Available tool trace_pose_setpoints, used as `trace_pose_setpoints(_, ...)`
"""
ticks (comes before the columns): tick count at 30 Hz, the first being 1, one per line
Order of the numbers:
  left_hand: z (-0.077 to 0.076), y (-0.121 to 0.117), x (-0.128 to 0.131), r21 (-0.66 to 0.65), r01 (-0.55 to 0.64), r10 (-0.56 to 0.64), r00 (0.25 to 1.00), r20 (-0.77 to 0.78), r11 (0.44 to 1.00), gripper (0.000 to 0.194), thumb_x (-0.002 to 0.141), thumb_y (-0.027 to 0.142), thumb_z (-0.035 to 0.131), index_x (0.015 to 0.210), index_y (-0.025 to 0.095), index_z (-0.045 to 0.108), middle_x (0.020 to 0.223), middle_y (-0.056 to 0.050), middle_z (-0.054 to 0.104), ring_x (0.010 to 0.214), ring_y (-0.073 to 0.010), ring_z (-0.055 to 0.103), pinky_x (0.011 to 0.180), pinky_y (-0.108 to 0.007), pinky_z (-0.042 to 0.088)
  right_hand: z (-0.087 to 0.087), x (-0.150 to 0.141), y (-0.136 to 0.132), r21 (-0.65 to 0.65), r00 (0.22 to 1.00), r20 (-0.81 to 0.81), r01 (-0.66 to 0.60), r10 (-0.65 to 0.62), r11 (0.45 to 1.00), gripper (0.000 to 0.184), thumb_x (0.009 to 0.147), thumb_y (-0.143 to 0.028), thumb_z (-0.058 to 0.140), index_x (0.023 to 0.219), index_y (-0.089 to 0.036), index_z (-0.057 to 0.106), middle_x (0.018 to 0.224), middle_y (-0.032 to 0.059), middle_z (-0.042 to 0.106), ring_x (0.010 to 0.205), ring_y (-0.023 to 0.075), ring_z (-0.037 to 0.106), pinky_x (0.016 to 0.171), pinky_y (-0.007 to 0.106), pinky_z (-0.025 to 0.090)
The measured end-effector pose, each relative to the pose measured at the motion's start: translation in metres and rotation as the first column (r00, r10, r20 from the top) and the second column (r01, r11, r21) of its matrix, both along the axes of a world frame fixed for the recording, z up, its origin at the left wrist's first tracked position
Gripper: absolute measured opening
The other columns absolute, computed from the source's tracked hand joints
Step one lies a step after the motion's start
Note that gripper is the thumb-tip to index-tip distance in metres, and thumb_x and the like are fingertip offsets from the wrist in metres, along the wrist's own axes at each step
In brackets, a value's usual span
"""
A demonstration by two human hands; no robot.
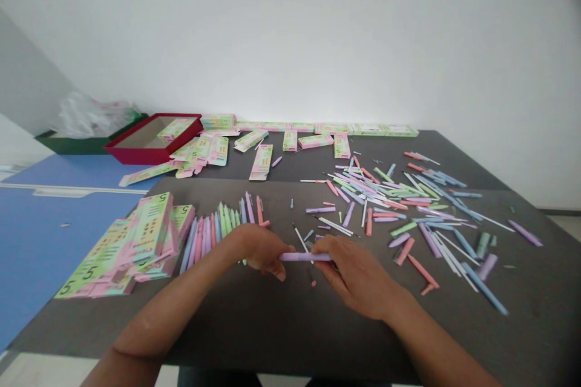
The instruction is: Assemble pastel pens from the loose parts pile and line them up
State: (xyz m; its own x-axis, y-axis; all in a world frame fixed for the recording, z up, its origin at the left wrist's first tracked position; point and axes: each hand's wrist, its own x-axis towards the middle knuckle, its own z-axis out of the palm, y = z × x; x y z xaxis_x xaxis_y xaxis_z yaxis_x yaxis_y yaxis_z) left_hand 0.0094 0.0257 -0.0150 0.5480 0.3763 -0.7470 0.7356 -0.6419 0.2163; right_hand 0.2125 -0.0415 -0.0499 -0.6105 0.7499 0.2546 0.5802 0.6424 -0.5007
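Note:
A purple pen [302,257] lies level between my two hands, low over the dark table. My left hand [261,249] grips its left end, and my right hand [351,272] is closed around its right end. Just behind the pen is a thin white refill [299,236], tilted, with a dark tip. A small red piece [313,283] lies on the table below the pen. Left of my hands stretches a row of pens [209,233] in purple, pink, blue and green, partly covered by my left hand and forearm.
Loose pen barrels, caps and white refills [363,190] are scattered across the right side. Printed boxes [149,230] are stacked at the left edge, with more boxes [262,162] at the back. A red tray [136,155] and a green tray [82,145] holding plastic bags stand back left.

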Motion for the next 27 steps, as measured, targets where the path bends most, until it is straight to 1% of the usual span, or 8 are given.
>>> trace_pose_setpoints(3,-0.001,0.0,0.0,0.005,-0.014,0.014,1.0,-0.001,1.0,0.037,0.083,0.037,0.063,0.118,0.025,0.059,0.083,-0.001,0.076,0.095,-0.0241,0.067,0.108,-0.054,0.018,-0.001,0.001,0.0,-0.014,1.0,-0.003,0.019,-0.019,1.0,0.012,0.094,-0.02,0.043,0.102,-0.019,0.051,0.092,0.0048,0.063,0.082,0.0183,0.056,0.073,0.03,0.041)
trace_pose_setpoints(6,-0.001,0.0,0.001,-0.004,-0.022,0.022,1.0,-0.009,1.0,0.036,0.083,0.036,0.062,0.118,0.026,0.058,0.086,-0.002,0.076,0.094,-0.0233,0.067,0.108,-0.053,0.019,-0.004,0.002,0.002,-0.013,0.999,0.009,0.043,-0.042,0.999,0.013,0.096,-0.026,0.043,0.102,-0.02,0.053,0.092,0.0048,0.064,0.083,0.0182,0.058,0.073,0.03,0.04)
trace_pose_setpoints(8,-0.001,-0.001,0.002,-0.004,-0.019,0.019,1.0,-0.007,1.0,0.036,0.083,0.036,0.063,0.117,0.025,0.058,0.087,-0.003,0.076,0.093,-0.0236,0.067,0.107,-0.054,0.02,-0.007,0.003,0.003,-0.011,0.997,0.046,0.067,-0.066,0.998,0.017,0.097,-0.031,0.042,0.098,-0.02,0.055,0.088,0.0047,0.064,0.081,0.0184,0.058,0.071,0.029,0.039)
trace_pose_setpoints(12,0.0,-0.002,0.002,-0.018,-0.01,0.01,1.0,-0.002,1.0,0.036,0.085,0.038,0.061,0.118,0.025,0.058,0.084,-0.002,0.076,0.091,-0.0234,0.068,0.108,-0.057,0.015,-0.008,0.003,0.004,0.01,0.986,0.117,0.117,-0.117,0.993,0.026,0.097,-0.038,0.041,0.088,-0.019,0.057,0.079,0.0042,0.063,0.074,0.0187,0.058,0.066,0.029,0.038)
trace_pose_setpoints(14,0.001,-0.001,0.002,-0.015,-0.009,0.009,1.0,0.006,1.0,0.037,0.085,0.039,0.06,0.119,0.025,0.058,0.084,-0.002,0.076,0.095,-0.0242,0.067,0.108,-0.057,0.014,-0.005,0.002,0.003,0.007,0.991,0.089,0.101,-0.102,0.995,0.021,0.095,-0.037,0.045,0.096,-0.019,0.056,0.082,0.0041,0.064,0.075,0.0185,0.058,0.067,0.029,0.038)
trace_pose_setpoints(17,0.0,-0.001,0.001,-0.008,-0.015,0.015,1.0,0.007,1.0,0.038,0.084,0.04,0.06,0.12,0.026,0.057,0.084,-0.002,0.076,0.097,-0.0244,0.066,0.108,-0.056,0.014,0.001,0.002,0.0,-0.017,0.998,0.036,0.047,-0.046,0.999,0.016,0.093,-0.028,0.049,0.106,-0.02,0.052,0.089,0.0043,0.065,0.078,0.0177,0.058,0.069,0.028,0.039)
trace_pose_setpoints(21,-0.001,-0.001,0.001,0.0,-0.016,0.016,1.0,-0.002,1.0,0.04,0.084,0.04,0.06,0.122,0.026,0.056,0.087,-0.003,0.076,0.097,-0.0238,0.065,0.108,-0.056,0.015,0.003,0.002,0.0,-0.03,0.999,0.044,0.028,-0.026,0.999,0.01,0.094,-0.022,0.044,0.099,-0.019,0.052,0.087,0.004,0.064,0.078,0.0176,0.058,0.069,0.028,0.038)
trace_pose_setpoints(27,0.0,-0.003,0.002,-0.015,-0.022,0.022,1.0,0.003,1.0,0.036,0.082,0.039,0.062,0.117,0.026,0.059,0.086,-0.002,0.076,0.088,-0.0232,0.067,0.104,-0.054,0.024,-0.003,0.002,0.002,0.013,0.98,0.159,0.116,-0.116,0.993,0.023,0.096,-0.036,0.044,0.089,-0.019,0.057,0.076,0.0034,0.063,0.069,0.0183,0.057,0.061,0.028,0.033)
